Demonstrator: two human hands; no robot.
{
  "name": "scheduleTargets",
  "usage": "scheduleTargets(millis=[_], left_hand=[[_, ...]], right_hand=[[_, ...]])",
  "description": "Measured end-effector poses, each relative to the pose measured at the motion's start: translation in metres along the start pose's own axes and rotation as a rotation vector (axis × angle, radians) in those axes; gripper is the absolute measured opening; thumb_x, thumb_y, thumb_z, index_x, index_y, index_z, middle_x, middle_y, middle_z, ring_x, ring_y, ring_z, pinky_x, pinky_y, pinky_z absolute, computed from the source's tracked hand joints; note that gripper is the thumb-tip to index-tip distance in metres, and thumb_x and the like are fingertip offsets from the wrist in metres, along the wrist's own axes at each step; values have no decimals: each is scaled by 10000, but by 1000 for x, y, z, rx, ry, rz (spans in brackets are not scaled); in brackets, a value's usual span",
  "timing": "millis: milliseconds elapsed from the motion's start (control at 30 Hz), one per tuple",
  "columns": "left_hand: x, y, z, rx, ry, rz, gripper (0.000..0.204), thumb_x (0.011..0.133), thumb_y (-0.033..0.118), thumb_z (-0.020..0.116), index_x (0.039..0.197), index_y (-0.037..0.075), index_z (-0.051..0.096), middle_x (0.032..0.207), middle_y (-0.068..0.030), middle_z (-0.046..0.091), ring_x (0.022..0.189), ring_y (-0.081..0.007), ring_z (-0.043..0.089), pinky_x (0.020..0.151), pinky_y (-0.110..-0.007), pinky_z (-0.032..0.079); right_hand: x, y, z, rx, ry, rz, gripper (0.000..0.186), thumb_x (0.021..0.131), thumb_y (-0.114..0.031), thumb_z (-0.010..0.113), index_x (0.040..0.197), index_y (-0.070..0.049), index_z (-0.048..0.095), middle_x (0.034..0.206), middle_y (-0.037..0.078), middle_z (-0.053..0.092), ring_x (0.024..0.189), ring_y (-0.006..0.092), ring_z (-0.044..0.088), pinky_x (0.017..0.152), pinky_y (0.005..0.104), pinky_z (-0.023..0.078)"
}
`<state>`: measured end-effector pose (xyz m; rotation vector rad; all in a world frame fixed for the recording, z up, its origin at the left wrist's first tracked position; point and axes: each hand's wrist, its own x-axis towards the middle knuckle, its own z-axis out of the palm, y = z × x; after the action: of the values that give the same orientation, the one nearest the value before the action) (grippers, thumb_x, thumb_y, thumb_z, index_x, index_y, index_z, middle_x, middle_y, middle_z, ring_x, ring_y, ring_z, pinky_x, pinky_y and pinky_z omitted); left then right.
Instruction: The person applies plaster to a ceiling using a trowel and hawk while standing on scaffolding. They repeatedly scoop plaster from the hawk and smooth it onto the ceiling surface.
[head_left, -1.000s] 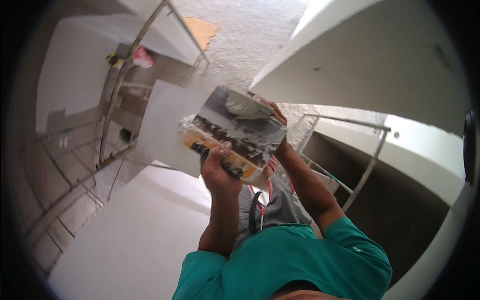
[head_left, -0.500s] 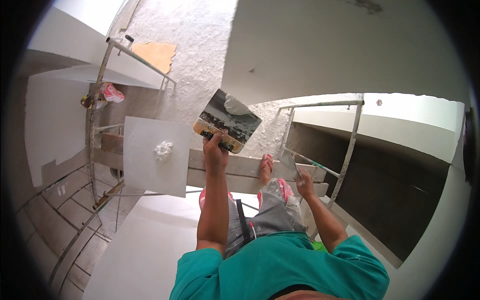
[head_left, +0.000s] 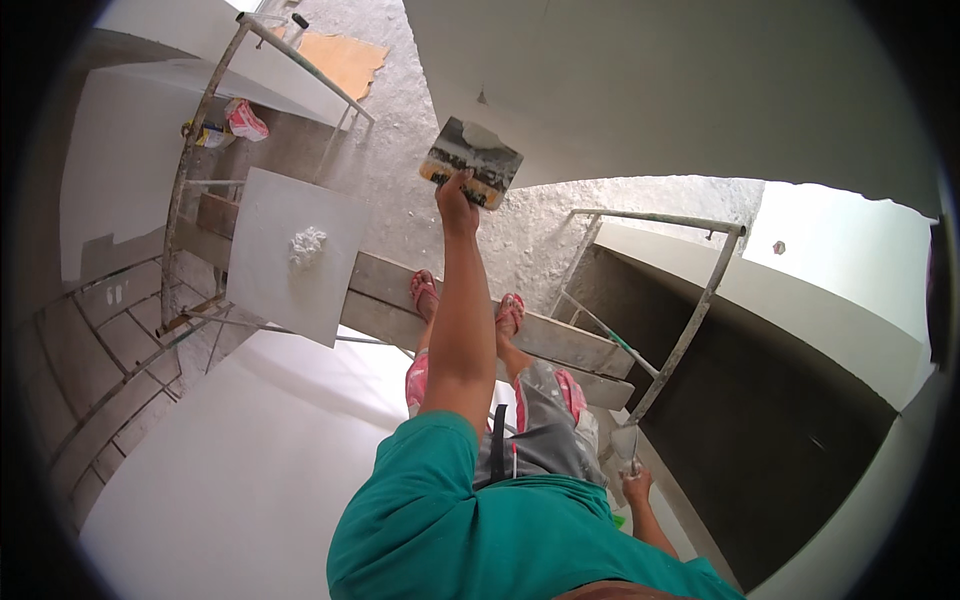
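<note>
My left hand, arm stretched out ahead, is closed on a wide putty knife with a dark, smeared blade and an orange-brown strip along its handle side. A lump of pale putty lies near the blade's far edge. In the picture the blade overlaps the edge of a grey wall surface; whether it touches, I cannot tell. Low beside my right hip, my right hand grips a small putty knife with a whitish blade. To the left, a white square board carries a heap of white putty.
I stand in red flip-flops on wooden planks laid across a scaffold. Metal frames rise at the left and right. A torn piece of cardboard lies on the rough floor. A red-and-white bag sits at the far left.
My left hand has reached farther forward with the wide putty knife. My right hand has dropped back beside my hip with the small one. The view has shifted and turned.
</note>
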<state>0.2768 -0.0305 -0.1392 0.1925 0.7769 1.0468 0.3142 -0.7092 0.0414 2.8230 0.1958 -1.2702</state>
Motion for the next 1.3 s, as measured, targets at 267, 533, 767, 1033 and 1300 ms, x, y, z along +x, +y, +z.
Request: scheduleTargets(millis=[267, 533, 767, 1033, 1300], left_hand=[[43, -35, 3, -72, 24, 73, 525, 727, -23, 534, 1233, -51, 396, 1142, -130, 510, 1080, -275, 513, 942, -372, 411], [56, -35, 18, -74, 21, 83, 387, 731, -14, 558, 1102, -84, 471, 1022, -126, 543, 919, -223, 573, 825, -310, 468], [38, -13, 56, 6, 35, 108, 417, 723, -33, 570, 1108, -122, 435, 1036, -160, 533, 920, -251, 571, 815, -336, 475], [-19, 40, 143, 109, 61, 131, 342, 734, -48, 532, 1072, -92, 493, 1011, -135, 556, 892, -237, 594, 761, -329, 509], [-83, 98, 228, 125, -25, 190, 371, 724, -7, 557, 1087, -49, 493, 1002, -127, 549, 881, -243, 590, 717, -358, 515]], right_hand=[[4, 48, 31, 211, 49, 9, 414, 690, -45, 674, 1083, 50, 585, 886, 182, 652, 805, 236, 636, 730, 322, 479], [5, 50, 39, 178, -88, 59, 421, 708, -46, 677, 1092, 87, 562, 909, 152, 650, 832, 186, 614, 743, 292, 475], [-7, 45, 51, 292, -12, 14, 349, 695, -63, 672, 1021, 46, 607, 819, 152, 659, 750, 176, 614, 675, 311, 476], [-12, 45, 48, 303, -82, -32, 412, 717, -46, 656, 1102, 73, 571, 955, 143, 657, 873, 167, 609, 758, 272, 469], [-40, 20, 18, 320, -44, -11, 464, 698, -22, 660, 1137, 81, 552, 1011, 175, 645, 899, 191, 618, 765, 282, 486]])
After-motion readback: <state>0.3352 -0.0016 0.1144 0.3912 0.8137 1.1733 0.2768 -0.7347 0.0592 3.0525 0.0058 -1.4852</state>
